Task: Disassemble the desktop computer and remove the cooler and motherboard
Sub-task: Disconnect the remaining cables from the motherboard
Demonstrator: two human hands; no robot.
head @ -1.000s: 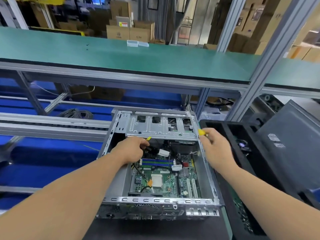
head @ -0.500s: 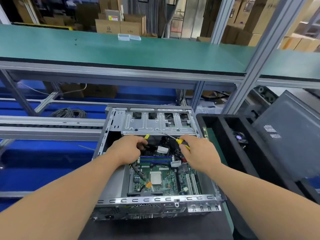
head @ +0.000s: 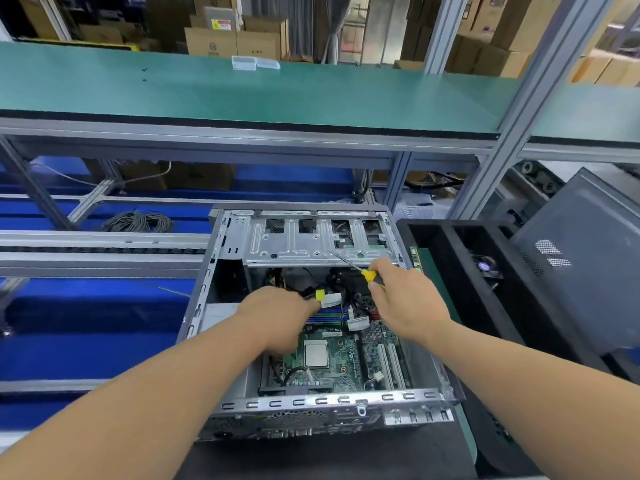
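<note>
Motherboard (head: 332, 362) sits flat in the open case (head: 311, 403) on the counter, bare CPU exposed. Your left hand (head: 277, 317) pinches a yellow-tagged cable connector (head: 320, 295); right hand (head: 405, 303) grips the screwdriver (head: 370, 275). The board is likely stiff but fragile: lift it by its edges. No labels are legible.

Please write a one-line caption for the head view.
Right hand holds screwdriver, left hand grips cables over motherboard.
</note>
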